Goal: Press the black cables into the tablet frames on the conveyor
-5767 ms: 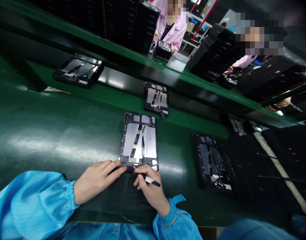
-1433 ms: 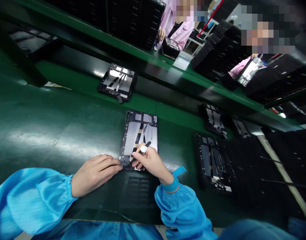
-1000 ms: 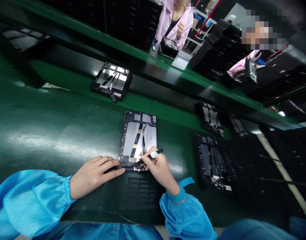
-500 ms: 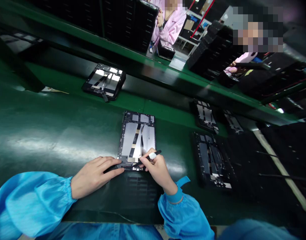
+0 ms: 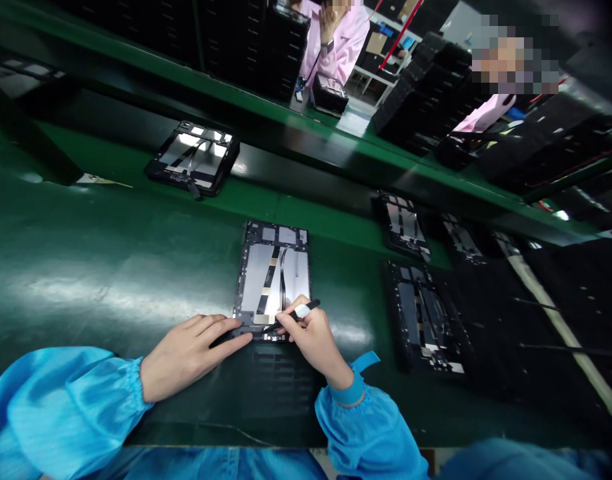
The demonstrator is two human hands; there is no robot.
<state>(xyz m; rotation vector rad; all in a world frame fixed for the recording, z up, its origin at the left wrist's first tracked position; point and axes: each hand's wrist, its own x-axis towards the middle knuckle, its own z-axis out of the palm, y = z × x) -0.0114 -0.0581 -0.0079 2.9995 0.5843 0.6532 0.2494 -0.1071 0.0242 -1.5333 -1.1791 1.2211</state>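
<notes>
An opened tablet (image 5: pixel 298 270) lies on the green bench in front of me, its grey metal plate, black frame and dark ribbon cables showing. The fingers of my left hand (image 5: pixel 186 353) are stretched out, the tips touching the tablet's lower left corner. In my right hand (image 5: pixel 313 337) is a slim black pen-like tool (image 5: pixel 313 305) with a white wrap; I cannot tell its exact kind. Its tip points down and left at the strip along the tablet's lower edge, where small parts show. My right fingers partly cover the lower right corner.
Another opened tablet (image 5: pixel 429 320) lies to the right. Farther back are an opened tablet (image 5: pixel 193 157) in a black tray at left and one (image 5: pixel 403 223) at right. A green raised ledge (image 5: pixel 286 110) runs behind, with stacked black trays (image 5: pixel 411 93) and people in pink sleeves (image 5: pixel 343 50).
The tablets in the back row have shifted left. My left thumb has slid slightly right along the tablet's lower edge. The tool stays at nearly the same spot. A person opposite has raised a hand.
</notes>
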